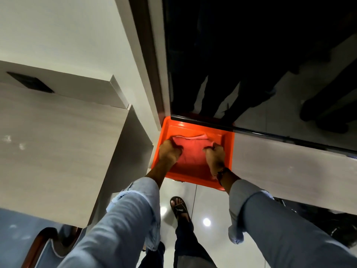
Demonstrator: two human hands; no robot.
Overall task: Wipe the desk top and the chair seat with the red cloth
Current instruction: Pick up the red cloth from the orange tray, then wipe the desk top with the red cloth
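The red cloth (191, 151) lies folded inside an orange plastic tray (229, 144) at the middle of the view. My left hand (169, 152) pinches the cloth's left edge. On the cloth's right edge my right hand (215, 157) is closed too. Both arms reach down in rolled light-blue sleeves. The desk top (52, 147) is a pale wood-grain slab at the left. A chair (46, 248) with a brown wooden frame and blue seat shows partly at the bottom left.
A second pale surface (280, 171) runs along the right, with dark glass (251, 55) behind it. The tray sits in the gap between the two surfaces. My sandalled foot (178, 208) stands on glossy white floor tiles below. A black inset (30, 82) sits in the desk's raised back.
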